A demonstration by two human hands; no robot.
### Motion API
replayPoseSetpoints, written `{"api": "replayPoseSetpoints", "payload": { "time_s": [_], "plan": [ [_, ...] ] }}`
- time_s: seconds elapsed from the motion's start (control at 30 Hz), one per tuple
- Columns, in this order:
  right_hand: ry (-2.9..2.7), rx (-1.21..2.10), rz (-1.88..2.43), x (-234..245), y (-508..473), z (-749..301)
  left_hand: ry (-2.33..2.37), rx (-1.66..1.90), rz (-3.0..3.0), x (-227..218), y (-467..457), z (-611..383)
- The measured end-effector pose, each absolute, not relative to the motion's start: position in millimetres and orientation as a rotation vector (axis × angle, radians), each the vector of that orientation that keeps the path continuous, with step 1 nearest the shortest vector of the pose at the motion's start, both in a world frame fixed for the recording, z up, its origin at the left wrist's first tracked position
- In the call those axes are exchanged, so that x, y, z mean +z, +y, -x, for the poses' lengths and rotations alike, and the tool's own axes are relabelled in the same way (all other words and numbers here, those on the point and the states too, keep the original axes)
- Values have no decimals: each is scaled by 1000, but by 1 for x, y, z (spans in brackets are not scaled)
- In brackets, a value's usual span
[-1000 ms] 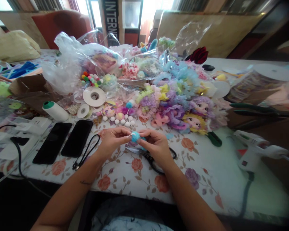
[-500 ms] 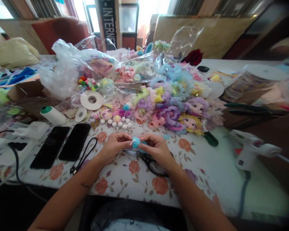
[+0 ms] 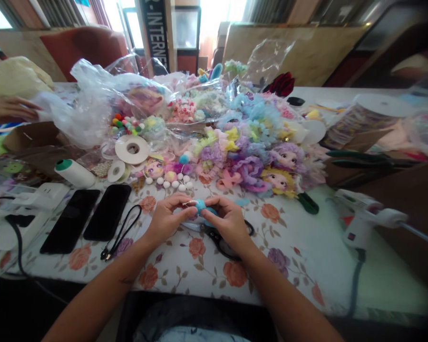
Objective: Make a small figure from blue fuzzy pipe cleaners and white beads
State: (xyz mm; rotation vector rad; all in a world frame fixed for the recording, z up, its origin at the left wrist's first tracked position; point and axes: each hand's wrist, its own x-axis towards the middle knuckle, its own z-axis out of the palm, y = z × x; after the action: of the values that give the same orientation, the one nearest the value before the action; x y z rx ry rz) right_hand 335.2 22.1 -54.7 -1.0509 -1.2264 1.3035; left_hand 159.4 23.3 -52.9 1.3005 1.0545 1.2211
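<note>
- Craft heap (image 3: 233, 135) toward the table's (image 3: 308, 244) far edge: a snag could topple it.
- Left hand (image 3: 166, 216) and right hand (image 3: 230, 218), pinching the blue piece (image 3: 200, 205) nearer the front edge: uneven pulling might loosen it.
- Scissors (image 3: 217, 238) beneath: a lowered wrist could nudge them.
- Pale strand (image 3: 189, 203): might slip a weak pinch.

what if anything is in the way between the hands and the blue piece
Nothing visible. The left hand and right hand both have fingertips at the blue piece. The scissors lie below on the tablecloth, partly behind the right hand, not in between.
</note>
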Motion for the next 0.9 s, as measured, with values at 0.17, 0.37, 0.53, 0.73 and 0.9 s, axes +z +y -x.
{"api": "replayPoseSetpoints", "payload": {
  "time_s": [0.17,0.37,0.53,0.73,0.9],
  "plan": [
    [-1241,1292,1087,-54,20,-334,1027,1205,-1230,-53,23,-159],
    [-1217,1347,1059,-54,19,-334,1072,1237,-1305,-53,24,-159],
    [-1170,1402,1029,-51,18,-334,1037,1253,-1172,-57,24,-162],
    [-1070,1484,1009,-48,19,-334,958,1199,-915,-58,26,-162],
    [-1102,1486,998,-48,19,-335,948,1165,-868,-53,25,-164]
  ]
}}
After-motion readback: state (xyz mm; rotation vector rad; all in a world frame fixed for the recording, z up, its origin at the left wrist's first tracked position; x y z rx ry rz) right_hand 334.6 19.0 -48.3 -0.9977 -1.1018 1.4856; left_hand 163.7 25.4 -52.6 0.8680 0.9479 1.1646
